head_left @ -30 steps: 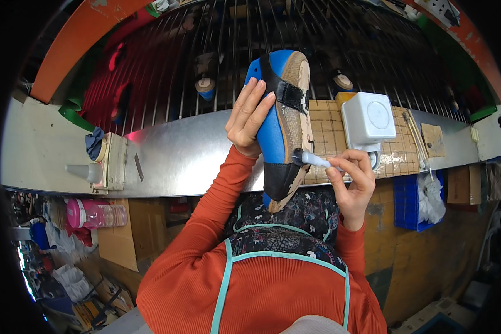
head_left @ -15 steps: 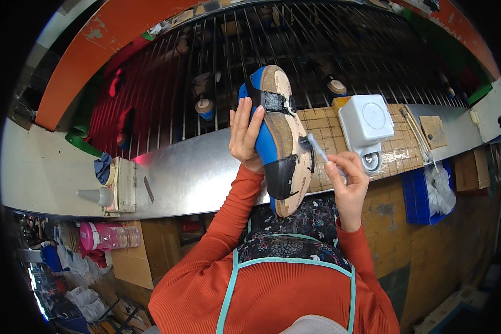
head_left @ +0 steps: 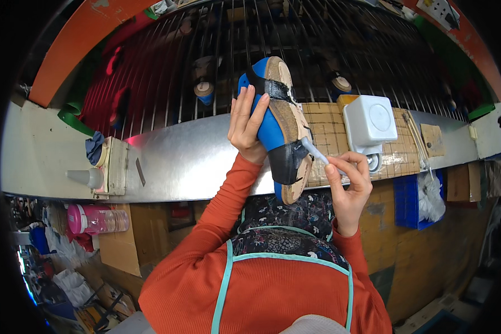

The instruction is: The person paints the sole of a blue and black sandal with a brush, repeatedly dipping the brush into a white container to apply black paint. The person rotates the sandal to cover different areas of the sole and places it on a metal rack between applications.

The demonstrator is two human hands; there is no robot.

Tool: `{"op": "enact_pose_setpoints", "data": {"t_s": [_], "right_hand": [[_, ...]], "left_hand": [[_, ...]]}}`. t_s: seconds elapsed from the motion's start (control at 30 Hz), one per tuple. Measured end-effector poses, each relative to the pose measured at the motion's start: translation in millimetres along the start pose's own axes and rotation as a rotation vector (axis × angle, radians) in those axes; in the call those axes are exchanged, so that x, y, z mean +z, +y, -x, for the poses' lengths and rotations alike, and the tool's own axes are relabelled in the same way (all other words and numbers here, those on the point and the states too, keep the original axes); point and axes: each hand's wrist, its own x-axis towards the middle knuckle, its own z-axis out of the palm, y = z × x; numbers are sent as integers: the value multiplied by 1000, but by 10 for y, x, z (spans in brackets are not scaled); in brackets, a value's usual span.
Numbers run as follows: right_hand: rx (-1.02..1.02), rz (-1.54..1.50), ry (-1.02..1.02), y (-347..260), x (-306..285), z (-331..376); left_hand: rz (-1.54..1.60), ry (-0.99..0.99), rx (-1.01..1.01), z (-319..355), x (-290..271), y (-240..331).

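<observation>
A sandal (head_left: 286,119) is held up over the bench, its sole turned to the right and its blue last (head_left: 268,129) showing on the left side. Black straps wrap across it onto the pale underside, one near the far end and a wider black strap (head_left: 284,161) nearer me. My left hand (head_left: 247,125) grips the sandal from the left, fingers along the blue last, thumb hidden behind. Between thumb and fingers of my right hand (head_left: 350,186) is a small brush (head_left: 316,151) with a pale handle. Its tip meets the edge of the nearer strap.
A white plastic container (head_left: 371,119) stands on taped cardboard (head_left: 323,122) at the right, beside thin sticks (head_left: 419,136). Beyond the metal bench (head_left: 172,161) runs a rack of rods carrying other shoes (head_left: 205,92). A grey cone (head_left: 86,178) and a blade (head_left: 140,172) lie left.
The brush has moved from the middle of the sole to the nearer strap's edge. The sandal has turned slightly, showing less of its sole. The whole view has shifted a little.
</observation>
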Motion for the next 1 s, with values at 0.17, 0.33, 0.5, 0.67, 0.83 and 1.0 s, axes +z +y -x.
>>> {"op": "enact_pose_setpoints", "data": {"t_s": [0.17, 0.33, 0.5, 0.67, 0.83, 1.0], "right_hand": [[-131, 128, 53, 22, -5, -112], [-155, 93, -47, 55, -62, -130], [-166, 95, -83, 69, -97, -85], [-169, 56, -63, 75, -101, -32], [-178, 55, -51, 105, -127, 14], [-251, 97, -48, 118, -174, 35]], "left_hand": [[-34, -3, 6, -39, -33, -20], [-20, -1, -4, -74, -27, -26], [-16, -17, -21, -89, -15, -15], [-20, -42, -42, -109, -1, 12], [-25, -78, -62, -127, 13, 51], [6, -104, -96, -155, 25, 104]]}}
